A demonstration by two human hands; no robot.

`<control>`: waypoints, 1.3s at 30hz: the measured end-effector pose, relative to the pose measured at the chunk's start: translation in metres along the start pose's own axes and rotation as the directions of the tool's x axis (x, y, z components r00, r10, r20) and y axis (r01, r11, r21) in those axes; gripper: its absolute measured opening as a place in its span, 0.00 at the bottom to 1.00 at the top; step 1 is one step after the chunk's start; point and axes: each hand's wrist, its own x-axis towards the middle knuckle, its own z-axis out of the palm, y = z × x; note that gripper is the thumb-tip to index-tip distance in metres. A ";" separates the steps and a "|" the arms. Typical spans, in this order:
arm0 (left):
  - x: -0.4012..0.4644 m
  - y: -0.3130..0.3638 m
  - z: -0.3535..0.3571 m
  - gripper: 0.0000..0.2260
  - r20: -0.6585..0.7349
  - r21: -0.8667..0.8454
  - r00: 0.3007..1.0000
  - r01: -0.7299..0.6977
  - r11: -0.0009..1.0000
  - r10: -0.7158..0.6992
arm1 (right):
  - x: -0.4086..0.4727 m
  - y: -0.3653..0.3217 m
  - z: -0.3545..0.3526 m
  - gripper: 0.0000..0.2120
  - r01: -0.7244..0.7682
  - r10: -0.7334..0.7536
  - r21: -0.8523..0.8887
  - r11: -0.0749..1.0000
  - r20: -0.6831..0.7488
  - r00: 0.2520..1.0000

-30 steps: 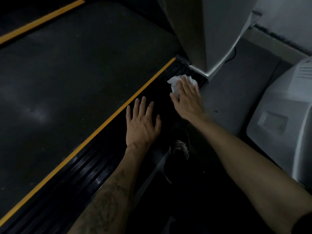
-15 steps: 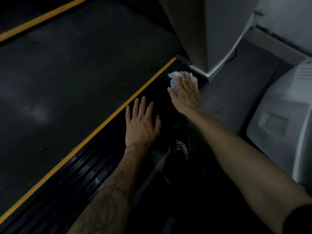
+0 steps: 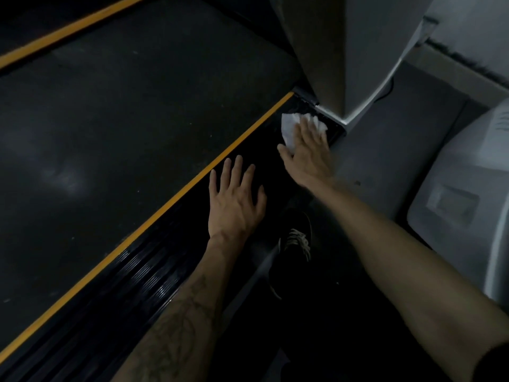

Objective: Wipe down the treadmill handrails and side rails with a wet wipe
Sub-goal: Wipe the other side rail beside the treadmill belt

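Note:
A black ribbed side rail (image 3: 154, 274) runs diagonally beside the treadmill belt (image 3: 124, 128), with a yellow stripe (image 3: 192, 183) between them. My right hand (image 3: 308, 153) lies flat with straight fingers on a crumpled white wet wipe (image 3: 289, 126), pressing it onto the rail's far end, close to the grey upright post (image 3: 344, 51). My left hand (image 3: 234, 199) rests flat on the rail a little nearer to me, fingers spread, holding nothing.
My dark shoe with white laces (image 3: 297, 244) stands on the grey floor (image 3: 399, 144) beside the rail. A pale grey machine housing (image 3: 462, 205) sits at the right. A second yellow stripe (image 3: 68, 30) borders the belt's far side.
My right hand has slid the wipe farther along the rail, toward the base of the upright post. My left hand has stayed in place.

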 end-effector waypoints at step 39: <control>0.002 -0.002 0.002 0.26 0.018 0.008 1.000 -0.009 1.000 0.009 | -0.004 -0.038 0.003 0.37 0.062 -0.065 0.067 0.996 0.045 0.997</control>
